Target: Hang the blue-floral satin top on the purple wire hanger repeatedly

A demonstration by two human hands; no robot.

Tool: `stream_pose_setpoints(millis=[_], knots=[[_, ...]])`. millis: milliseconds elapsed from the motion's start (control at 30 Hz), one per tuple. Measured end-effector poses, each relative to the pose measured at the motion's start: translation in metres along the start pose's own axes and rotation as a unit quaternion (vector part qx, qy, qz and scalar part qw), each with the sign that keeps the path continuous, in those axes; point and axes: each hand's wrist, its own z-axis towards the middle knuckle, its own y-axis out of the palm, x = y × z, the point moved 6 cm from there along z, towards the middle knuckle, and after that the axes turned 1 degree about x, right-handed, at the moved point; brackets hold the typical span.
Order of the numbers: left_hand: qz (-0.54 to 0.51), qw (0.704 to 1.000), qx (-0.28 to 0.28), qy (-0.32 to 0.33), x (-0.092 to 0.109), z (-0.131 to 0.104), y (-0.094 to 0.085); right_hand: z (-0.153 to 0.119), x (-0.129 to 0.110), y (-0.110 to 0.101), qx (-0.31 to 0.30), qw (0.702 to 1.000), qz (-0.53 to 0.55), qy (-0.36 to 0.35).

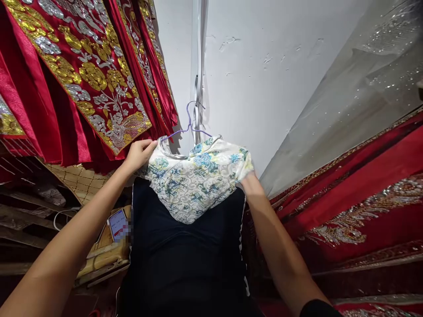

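Note:
A dress with a white, blue and green floral top (194, 185) and a dark navy lower part (185, 264) hangs on a thin purple wire hanger (189, 125). My left hand (141, 154) pinches the dress at its left shoulder, beside the collar, with thumb and fingers together. On the other side, my right hand reaches into or behind the short right sleeve (245, 164); the cloth hides its fingers, and only the wrist and forearm show below the sleeve edge.
Red garments with gold and silver embroidery (95, 75) hang at upper left. A lit phone (118, 224) lies on a wooden surface below. Red beaded garments (357, 220) and sheer sparkly fabric (350, 83) fill the right. A pale wall (257, 66) stands behind.

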Motion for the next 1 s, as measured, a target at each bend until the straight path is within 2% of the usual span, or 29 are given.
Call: stream_pose_setpoints(millis=[33, 100, 167, 300, 367, 400, 433, 467, 500, 567, 600, 633, 667, 700, 767, 800, 900, 1000], knots=[[-0.002, 1.0, -0.005, -0.007, -0.003, -0.002, -0.001, 0.001, 0.003, -0.006, 0.017, 0.999, 0.039, 0.01], [-0.007, 1.0, -0.011, -0.015, -0.006, -0.003, -0.002, 0.007, 0.001, -0.011, 0.008, 0.995, 0.098, 0.002], [-0.014, 1.0, -0.013, -0.008, 0.0, 0.001, -0.001, 0.017, -0.006, -0.009, -0.008, 0.989, 0.148, -0.012], [-0.011, 1.0, -0.008, 0.02, 0.024, 0.016, 0.001, 0.036, -0.038, 0.014, -0.033, 0.986, 0.152, -0.053], [0.013, 1.0, -0.006, 0.021, 0.03, 0.022, 0.003, 0.033, -0.053, 0.03, -0.048, 0.988, 0.137, -0.053], [0.026, 1.0, -0.006, 0.016, 0.03, 0.023, 0.004, 0.026, -0.058, 0.037, -0.074, 0.988, 0.131, -0.046], [0.035, 0.999, -0.009, 0.01, 0.029, 0.023, 0.005, 0.017, -0.063, 0.045, -0.121, 0.984, 0.126, -0.034], [0.035, 0.999, -0.013, 0.006, 0.027, 0.022, 0.007, 0.006, -0.066, 0.053, -0.194, 0.973, 0.121, -0.019], [0.021, 1.0, -0.019, 0.006, 0.025, 0.02, 0.009, -0.009, -0.067, 0.061, -0.289, 0.951, 0.112, -0.002], [-0.041, 0.998, -0.045, 0.014, 0.025, 0.012, 0.014, -0.042, -0.064, 0.072, -0.496, 0.865, 0.069, 0.035], [-0.079, 0.995, -0.064, 0.024, 0.028, 0.008, 0.018, -0.055, -0.058, 0.073, -0.568, 0.82, 0.035, 0.049], [-0.115, 0.989, -0.083, 0.037, 0.033, 0.003, 0.021, -0.062, -0.049, 0.073, -0.603, 0.796, -0.002, 0.056], [-0.146, 0.983, -0.102, 0.053, 0.042, -0.002, 0.025, -0.061, -0.038, 0.074, -0.596, 0.8, -0.042, 0.054], [-0.168, 0.976, -0.121, 0.073, 0.053, -0.006, 0.028, -0.055, -0.027, 0.076, -0.553, 0.828, -0.085, 0.038], [-0.199, 0.961, -0.149, 0.121, 0.081, -0.014, 0.034, -0.04, -0.007, 0.083, -0.406, 0.896, -0.178, -0.035], [-0.215, 0.953, -0.16, 0.143, 0.096, -0.018, 0.037, -0.038, 0.0, 0.09, -0.35, 0.903, -0.231, -0.091], [-0.272, 0.925, -0.191, 0.185, 0.138, -0.026, 0.047, -0.049, 0.014, 0.12, -0.272, 0.864, -0.349, -0.241], [-0.31, 0.905, -0.213, 0.196, 0.164, -0.029, 0.056, -0.056, 0.016, 0.135, -0.213, 0.841, -0.388, -0.311]])
